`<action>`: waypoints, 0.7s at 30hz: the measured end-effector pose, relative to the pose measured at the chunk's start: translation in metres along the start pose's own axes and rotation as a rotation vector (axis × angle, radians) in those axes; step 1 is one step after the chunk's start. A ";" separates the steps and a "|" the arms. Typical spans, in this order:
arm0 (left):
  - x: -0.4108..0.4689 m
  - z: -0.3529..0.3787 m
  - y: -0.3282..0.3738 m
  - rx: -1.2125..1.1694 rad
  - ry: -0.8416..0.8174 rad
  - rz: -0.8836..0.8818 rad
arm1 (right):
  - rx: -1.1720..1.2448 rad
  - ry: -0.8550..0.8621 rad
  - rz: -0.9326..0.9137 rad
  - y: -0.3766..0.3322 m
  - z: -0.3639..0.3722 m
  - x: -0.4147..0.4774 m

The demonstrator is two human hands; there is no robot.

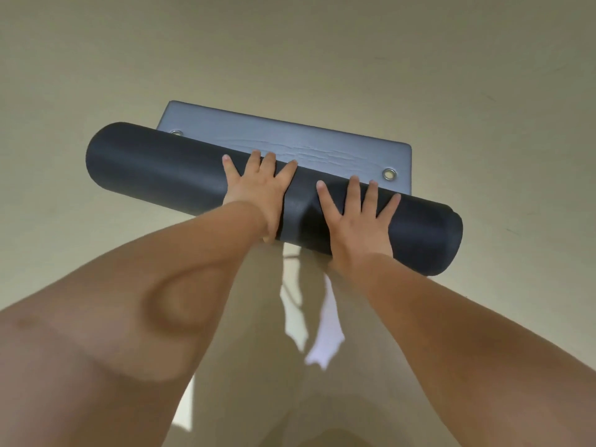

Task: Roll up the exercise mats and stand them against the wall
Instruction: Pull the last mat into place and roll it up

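1. The exercise mat (180, 169) lies on the pale floor (451, 75), almost fully rolled into a thick dark cylinder. Only a short grey flap (290, 133) is still flat beyond the roll, with a metal eyelet (389, 174) near one far corner of the flap and another (176, 133) near the other.
2. The left hand (258, 188) and the right hand (353, 217) both rest flat on top of the roll near its middle, fingers spread and unclenched, pressing rather than gripping.
3. To finish the roll well, I would keep both palms pushing forward evenly, so that neither end runs ahead and the end faces stay flush.
4. The hands are close together. Moving them out towards the ends would likely give better control, since the roll is dented between them.
5. Steady downward pressure over the last flap should keep the layers tight, so that the roll holds when stood up.
6. No wall is in view, and no other mats appear.
7. The near underside of the roll is hidden by the forearms.
8. The bright patches on the floor below the roll may be reflected light, though that is hard to tell.
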State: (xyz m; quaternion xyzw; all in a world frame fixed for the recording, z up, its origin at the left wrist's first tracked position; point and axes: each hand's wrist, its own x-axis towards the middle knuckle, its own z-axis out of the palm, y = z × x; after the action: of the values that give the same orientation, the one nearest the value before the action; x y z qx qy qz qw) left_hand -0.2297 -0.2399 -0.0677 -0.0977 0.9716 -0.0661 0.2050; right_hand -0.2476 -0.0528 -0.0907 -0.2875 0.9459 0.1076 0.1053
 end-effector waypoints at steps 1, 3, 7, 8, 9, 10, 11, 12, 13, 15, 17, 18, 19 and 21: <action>0.006 -0.005 0.001 0.007 -0.012 0.007 | -0.004 -0.010 -0.009 0.006 -0.003 0.008; 0.014 -0.014 0.000 0.006 -0.041 0.031 | 0.010 -0.039 -0.033 0.015 -0.010 0.018; 0.009 -0.019 -0.001 0.014 -0.034 0.068 | 0.023 -0.031 -0.073 0.021 -0.014 0.016; 0.004 -0.018 -0.001 0.019 -0.024 0.075 | 0.023 -0.026 -0.086 0.021 -0.014 0.014; -0.001 -0.017 0.000 0.020 -0.015 0.079 | 0.029 -0.023 -0.101 0.022 -0.015 0.011; -0.007 -0.016 0.002 0.015 -0.011 0.080 | 0.036 -0.021 -0.115 0.023 -0.014 0.007; -0.015 -0.014 0.004 0.005 -0.015 0.078 | 0.041 -0.023 -0.124 0.023 -0.014 0.001; -0.023 -0.012 0.006 -0.004 -0.027 0.076 | 0.046 -0.026 -0.129 0.023 -0.013 -0.007; -0.034 -0.009 0.010 -0.010 -0.047 0.074 | 0.053 -0.034 -0.131 0.022 -0.012 -0.018; -0.058 -0.006 0.017 -0.022 -0.101 0.078 | 0.069 -0.072 -0.135 0.019 -0.010 -0.043; -0.086 -0.002 0.024 -0.040 -0.172 0.082 | 0.066 -0.124 -0.144 0.014 -0.008 -0.072; -0.101 -0.001 0.027 -0.053 -0.216 0.077 | 0.068 -0.145 -0.151 0.011 -0.007 -0.087; -0.116 0.002 0.030 -0.069 -0.261 0.067 | 0.075 -0.166 -0.162 0.008 -0.006 -0.101; -0.147 0.014 0.036 -0.097 -0.315 0.037 | 0.097 -0.195 -0.200 0.002 -0.004 -0.128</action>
State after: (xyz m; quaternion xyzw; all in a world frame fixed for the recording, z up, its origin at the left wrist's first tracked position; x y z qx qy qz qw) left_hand -0.0983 -0.1739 -0.0296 -0.0990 0.9311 0.0010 0.3510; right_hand -0.1453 0.0145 -0.0535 -0.3631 0.9018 0.0781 0.2208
